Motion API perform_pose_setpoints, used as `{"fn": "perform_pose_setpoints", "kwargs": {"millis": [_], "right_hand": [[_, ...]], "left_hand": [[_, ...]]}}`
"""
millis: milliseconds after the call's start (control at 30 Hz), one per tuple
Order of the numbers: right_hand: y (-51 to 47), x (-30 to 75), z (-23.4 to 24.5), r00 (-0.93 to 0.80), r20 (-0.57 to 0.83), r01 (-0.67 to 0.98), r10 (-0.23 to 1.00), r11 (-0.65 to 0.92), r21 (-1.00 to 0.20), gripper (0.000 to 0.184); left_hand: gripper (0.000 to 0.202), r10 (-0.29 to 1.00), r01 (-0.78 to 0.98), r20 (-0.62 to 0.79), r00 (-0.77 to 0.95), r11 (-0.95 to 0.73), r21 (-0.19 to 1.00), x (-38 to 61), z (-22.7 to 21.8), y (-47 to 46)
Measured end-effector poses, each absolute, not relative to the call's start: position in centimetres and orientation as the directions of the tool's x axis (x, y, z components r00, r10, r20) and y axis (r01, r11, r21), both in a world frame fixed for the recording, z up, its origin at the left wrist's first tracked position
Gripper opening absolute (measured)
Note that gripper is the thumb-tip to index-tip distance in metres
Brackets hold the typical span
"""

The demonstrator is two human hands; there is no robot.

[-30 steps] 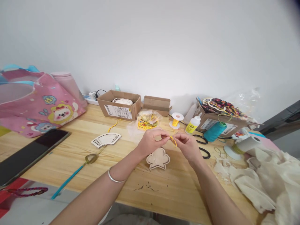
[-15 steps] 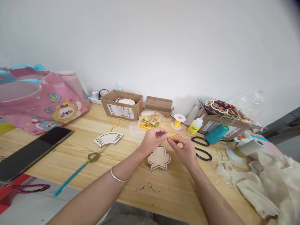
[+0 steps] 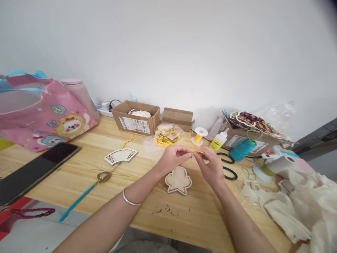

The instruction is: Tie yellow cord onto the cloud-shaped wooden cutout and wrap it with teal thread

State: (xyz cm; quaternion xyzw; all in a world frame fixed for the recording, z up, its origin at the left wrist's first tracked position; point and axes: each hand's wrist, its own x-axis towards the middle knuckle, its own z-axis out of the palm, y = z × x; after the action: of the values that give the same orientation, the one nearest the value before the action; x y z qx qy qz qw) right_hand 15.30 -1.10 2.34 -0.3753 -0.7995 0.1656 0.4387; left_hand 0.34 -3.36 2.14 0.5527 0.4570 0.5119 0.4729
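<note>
My left hand [image 3: 174, 160] and my right hand [image 3: 210, 166] pinch a thin yellow cord [image 3: 198, 153] between their fingertips, with a small loop of it showing between them. Just below the hands lies a pale wooden cloud-shaped cutout [image 3: 178, 180], and a bit of yellow shows at its top edge. I cannot tell whether the cord is tied to it. A silver bangle [image 3: 129, 201] circles my left wrist. Farther left lie a fan-shaped wooden cutout [image 3: 120, 156] and a brass bell [image 3: 103, 177] with a teal tassel [image 3: 76, 202].
Near the hands stand a yellow spool [image 3: 198, 137], a glue bottle [image 3: 219, 141], a teal thread cone [image 3: 242, 149] and black-handled scissors [image 3: 230, 172]. Behind are cardboard boxes [image 3: 135, 119] and a bag of yellow cord [image 3: 167, 138]. A phone [image 3: 37, 172], pink bag [image 3: 44, 112] and crumpled cloth [image 3: 295, 203] flank the table.
The cord loop has gone from hanging down to a smaller, flatter loop across the fingertips. My right hand has shifted slightly to the right and upward.
</note>
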Motion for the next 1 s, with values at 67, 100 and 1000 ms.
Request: {"fn": "perform_pose_setpoints", "kwargs": {"millis": [67, 100, 1000], "right_hand": [[-1.0, 15.4, 2.3, -0.366, 0.604, 0.48, 0.708, 0.7, -0.529, 0.014], [-1.0, 15.4, 2.3, -0.381, 0.613, 0.488, 0.692, 0.714, -0.502, 0.014], [-1.8, 14.0, 0.8, -0.233, 0.585, 0.458, 0.777, 0.618, -0.639, 0.016]], "left_hand": [[0.013, 0.991, 0.0, 0.097, 0.088, -0.097, 0.995, 0.3, 2.3, -3.4], [0.012, 0.992, -0.02, 0.073, 0.102, -0.071, 0.997, 0.2, 2.4, -3.5], [0.019, 0.978, -0.135, 0.001, -0.211, -0.03, 0.99, 0.8, 2.0, -3.4]]}}
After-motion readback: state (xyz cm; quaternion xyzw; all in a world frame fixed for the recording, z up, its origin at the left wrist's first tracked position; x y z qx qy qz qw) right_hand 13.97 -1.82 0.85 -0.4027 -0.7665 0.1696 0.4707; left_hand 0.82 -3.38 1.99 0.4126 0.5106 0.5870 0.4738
